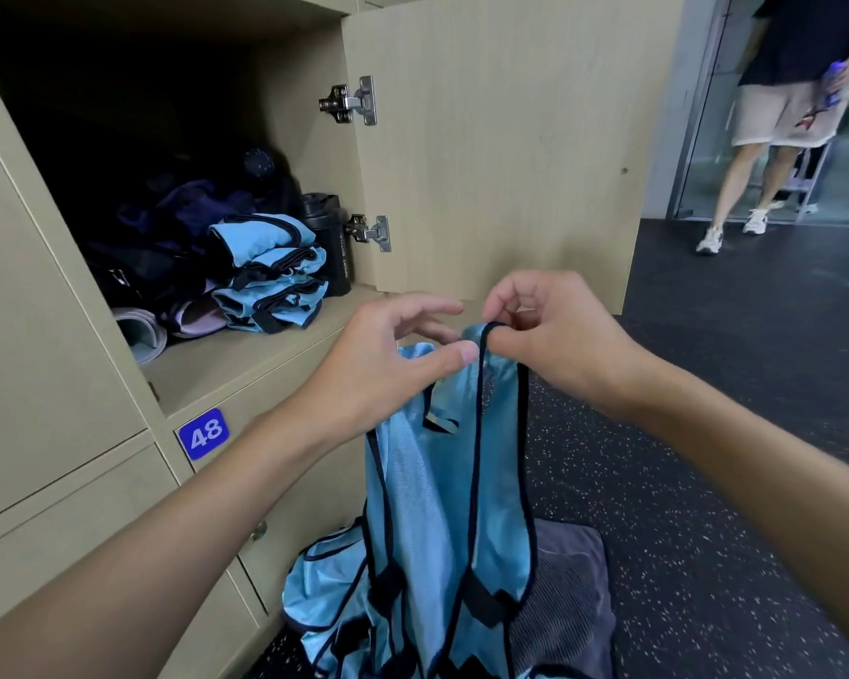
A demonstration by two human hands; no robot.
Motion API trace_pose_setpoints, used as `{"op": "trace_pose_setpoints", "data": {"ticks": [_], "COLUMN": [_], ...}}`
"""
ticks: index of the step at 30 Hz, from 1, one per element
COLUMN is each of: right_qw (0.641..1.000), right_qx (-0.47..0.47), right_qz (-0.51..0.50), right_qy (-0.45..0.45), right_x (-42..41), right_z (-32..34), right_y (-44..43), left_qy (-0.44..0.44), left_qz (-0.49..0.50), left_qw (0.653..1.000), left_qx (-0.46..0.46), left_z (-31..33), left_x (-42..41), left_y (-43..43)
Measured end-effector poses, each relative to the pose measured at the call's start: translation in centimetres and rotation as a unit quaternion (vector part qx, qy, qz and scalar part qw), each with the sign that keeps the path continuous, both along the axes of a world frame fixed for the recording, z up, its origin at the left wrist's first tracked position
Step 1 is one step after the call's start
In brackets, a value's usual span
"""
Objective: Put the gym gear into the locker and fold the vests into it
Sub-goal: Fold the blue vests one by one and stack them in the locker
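My right hand point(550, 345) pinches a strap of the blue vest point(442, 482); my left hand point(393, 360) pinches its other shoulder, near the open locker point(246, 365).

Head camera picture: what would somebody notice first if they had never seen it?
First, the light blue vest with dark trim, held up by its shoulder straps in the middle by the left hand and right hand. Next, the open locker at upper left, with a stack of folded vests beside a black bottle. A blue 48 plate sits below it.
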State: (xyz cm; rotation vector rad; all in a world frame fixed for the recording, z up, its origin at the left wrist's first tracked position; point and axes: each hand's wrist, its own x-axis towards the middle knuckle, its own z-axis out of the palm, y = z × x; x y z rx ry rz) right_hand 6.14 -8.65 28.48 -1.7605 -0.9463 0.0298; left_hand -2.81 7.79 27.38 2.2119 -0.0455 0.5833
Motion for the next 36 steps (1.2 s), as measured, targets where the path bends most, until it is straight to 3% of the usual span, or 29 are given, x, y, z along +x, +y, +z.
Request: {"op": "trace_pose_setpoints", "data": {"ticks": [11, 17, 21, 25, 36], "right_qw": [1.000, 0.991, 0.997, 0.996, 0.995], "right_qx": [0.007, 0.021, 0.020, 0.087, 0.066], "right_qz": [0.013, 0.095, 0.053, -0.019, 0.050], "right_qy": [0.008, 0.087, 0.053, 0.028, 0.052], "right_x": [-0.8, -0.8, -1.0, -0.9, -1.2], "right_z": [0.2, 0.3, 0.1, 0.2, 0.0], "right_y": [0.0, -0.3, 0.1, 0.6, 0.6], "left_qy": [-0.014, -0.076, -0.059, -0.043, -0.048], "left_qz": [-0.031, -0.001, 0.001, -0.005, -0.003], "left_qw": [0.999, 0.996, 0.997, 0.996, 0.992], "left_qx": [-0.041, -0.050, -0.039, -0.076, -0.114], "left_z": [0.2, 0.8, 0.8, 0.9, 1.3], "left_x": [0.1, 0.0, -0.1, -0.1, -0.5], "left_y": [-0.5, 0.6, 0.7, 0.1, -0.2]}}
